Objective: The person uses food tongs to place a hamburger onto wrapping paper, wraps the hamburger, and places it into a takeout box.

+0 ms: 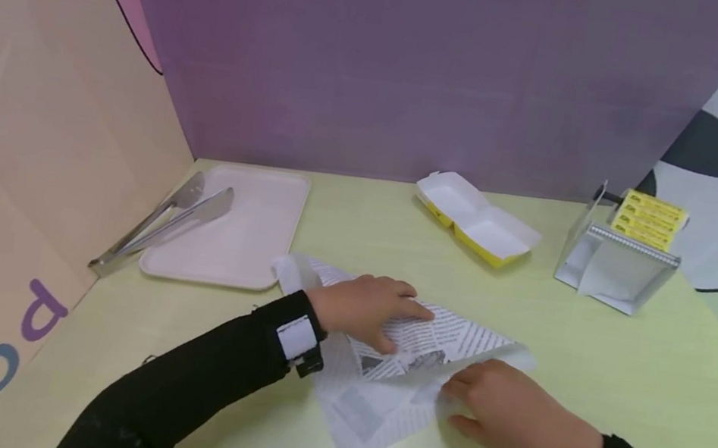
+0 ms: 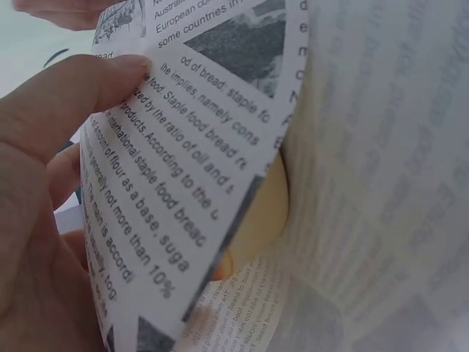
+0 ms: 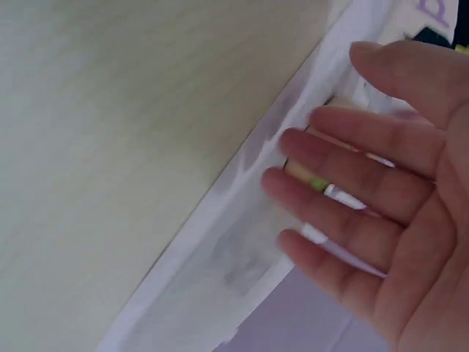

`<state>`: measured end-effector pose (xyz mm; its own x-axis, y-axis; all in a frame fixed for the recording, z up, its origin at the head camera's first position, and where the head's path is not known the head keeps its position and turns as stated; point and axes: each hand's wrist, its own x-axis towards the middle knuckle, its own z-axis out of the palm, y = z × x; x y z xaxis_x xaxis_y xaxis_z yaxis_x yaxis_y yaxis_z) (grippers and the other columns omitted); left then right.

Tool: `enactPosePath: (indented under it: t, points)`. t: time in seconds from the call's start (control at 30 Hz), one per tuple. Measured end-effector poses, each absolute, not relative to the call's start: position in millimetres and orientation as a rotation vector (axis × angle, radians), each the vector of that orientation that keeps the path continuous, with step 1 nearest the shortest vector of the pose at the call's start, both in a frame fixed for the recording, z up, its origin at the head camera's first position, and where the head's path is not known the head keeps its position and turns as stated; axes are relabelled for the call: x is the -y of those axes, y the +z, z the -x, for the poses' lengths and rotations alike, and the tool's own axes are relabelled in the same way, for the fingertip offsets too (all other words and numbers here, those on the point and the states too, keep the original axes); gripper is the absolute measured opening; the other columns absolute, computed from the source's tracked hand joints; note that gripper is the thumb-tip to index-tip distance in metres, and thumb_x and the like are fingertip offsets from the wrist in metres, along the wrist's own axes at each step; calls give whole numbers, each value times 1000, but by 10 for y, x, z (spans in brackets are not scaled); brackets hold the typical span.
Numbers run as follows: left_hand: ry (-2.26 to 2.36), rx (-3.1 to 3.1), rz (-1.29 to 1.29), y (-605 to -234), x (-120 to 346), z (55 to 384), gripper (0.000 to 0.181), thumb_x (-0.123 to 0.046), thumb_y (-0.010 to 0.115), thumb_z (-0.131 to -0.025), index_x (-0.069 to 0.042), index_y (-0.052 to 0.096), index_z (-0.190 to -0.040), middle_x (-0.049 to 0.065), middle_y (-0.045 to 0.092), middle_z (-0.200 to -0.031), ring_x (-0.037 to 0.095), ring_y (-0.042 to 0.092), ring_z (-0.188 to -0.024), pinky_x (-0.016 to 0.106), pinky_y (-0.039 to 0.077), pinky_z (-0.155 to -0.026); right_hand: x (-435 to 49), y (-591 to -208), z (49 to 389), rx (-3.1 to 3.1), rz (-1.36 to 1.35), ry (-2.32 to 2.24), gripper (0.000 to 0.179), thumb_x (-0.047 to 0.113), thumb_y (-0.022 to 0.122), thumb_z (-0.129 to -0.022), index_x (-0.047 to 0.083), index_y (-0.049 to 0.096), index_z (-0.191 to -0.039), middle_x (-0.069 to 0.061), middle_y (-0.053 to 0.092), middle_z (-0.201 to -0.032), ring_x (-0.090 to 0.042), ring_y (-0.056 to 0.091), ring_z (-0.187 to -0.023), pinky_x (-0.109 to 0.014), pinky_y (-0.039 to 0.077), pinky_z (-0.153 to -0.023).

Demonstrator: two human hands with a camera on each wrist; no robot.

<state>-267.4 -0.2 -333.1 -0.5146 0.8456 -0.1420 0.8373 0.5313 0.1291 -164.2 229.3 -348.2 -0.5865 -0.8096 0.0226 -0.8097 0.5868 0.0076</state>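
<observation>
A newsprint-patterned sheet of wrapping paper (image 1: 367, 409) lies on the table, partly folded over. Under the fold, the left wrist view shows the smooth beige side of what looks like a bun (image 2: 267, 213), with a small orange bit at its edge. My left hand (image 1: 370, 310) holds the folded paper, thumb on the printed side and other fingers partly hidden behind it. My right hand (image 1: 505, 409) is at the paper's right edge. In the right wrist view its fingers (image 3: 344, 198) are nearly straight and the thumb stands apart; tan and green bits show between them.
Metal tongs (image 1: 159, 226) lean across a pale tray (image 1: 253, 240) at the back left. Behind the paper stands an opened yellow-and-white food box (image 1: 482, 230). A holder (image 1: 623, 276) with several yellow packets (image 1: 649, 219) is at the right. Walls border the left and back.
</observation>
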Motion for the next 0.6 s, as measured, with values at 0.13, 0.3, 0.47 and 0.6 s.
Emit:
enactPosePath:
  t: [0.13, 0.3, 0.47, 0.6]
  points:
    - [52, -2596, -1451, -3334, -9, 2676, 66, -40, 73, -86, -33, 44, -146, 3, 47, -143, 20, 49, -125, 40, 45, -97, -1989, -3467, 1535, 2533, -1605, -139, 26, 35, 80, -76, 17, 67, -89, 9, 64, -84, -9, 57, -75, -28, 47, -68]
    - [64, -2609, -1439, -3330, -14, 2687, 67, -43, 73, -86, -35, 44, -145, 0, 48, -142, 19, 50, -123, 40, 48, -91, -1652, -3469, 1438, 2279, -1738, -334, 19, 30, 75, -77, 21, 59, -75, 13, 54, -71, -6, 42, -60, -21, 35, -59]
    - [117, -2606, -1398, -3330, 3, 2711, 67, -43, 74, -84, -34, 46, -145, -2, 49, -141, 18, 49, -124, 39, 48, -92, -1518, -3486, 1411, 2276, -1750, -436, 16, 21, 72, -83, 21, 59, -73, 11, 49, -67, -7, 34, -55, -21, 32, -57]
    - [103, -2622, -1367, -3346, 6, 2720, 68, -42, 75, -84, -33, 45, -145, -2, 50, -141, 18, 49, -124, 39, 47, -95, -1490, -3514, 1396, 2296, -1735, -443, 14, 20, 72, -82, 20, 60, -76, 10, 49, -69, -8, 35, -55, -21, 34, -56]
